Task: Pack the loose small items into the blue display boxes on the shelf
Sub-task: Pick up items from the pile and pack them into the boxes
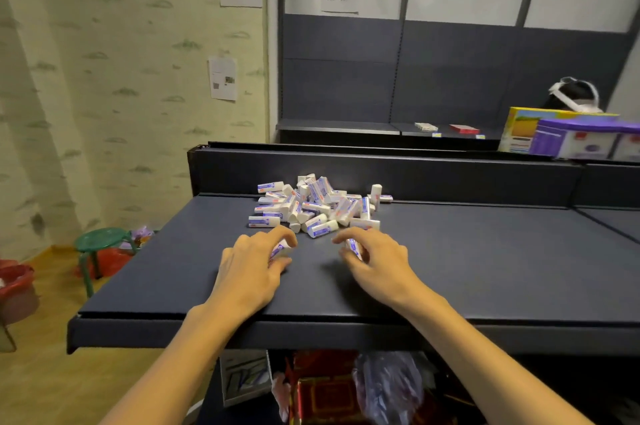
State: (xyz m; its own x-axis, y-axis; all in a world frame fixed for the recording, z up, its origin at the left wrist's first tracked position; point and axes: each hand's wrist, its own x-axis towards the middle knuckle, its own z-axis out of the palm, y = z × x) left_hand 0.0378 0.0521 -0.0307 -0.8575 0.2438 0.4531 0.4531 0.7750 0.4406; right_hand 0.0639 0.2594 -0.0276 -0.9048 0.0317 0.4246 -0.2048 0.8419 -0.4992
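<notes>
A heap of small white erasers (317,204) in blue-and-red printed sleeves is lying mid-frame on the dark shelf (485,268). The left hand (254,263) and right hand (372,258) are each curling their fingers around one eraser just below the heap. Colourful boxes (568,133) are sitting at right. The print is too small to read.
</notes>
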